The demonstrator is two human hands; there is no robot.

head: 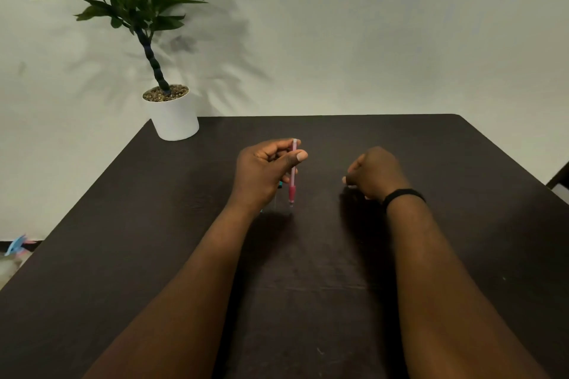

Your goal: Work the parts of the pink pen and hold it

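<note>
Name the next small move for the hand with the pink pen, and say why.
Probably lower the pink pen onto the table: the left hand pinches it upright, tip just above the wood, while the right hand is curled, seemingly holding nothing.

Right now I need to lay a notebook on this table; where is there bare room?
Bare patches: right of the right hand toward the table edge, and between the plant pot and the far right corner. Crowded: the middle, where the left hand holds a pink pen.

Home room (dark table [462, 224], potted plant [147, 24])
</note>
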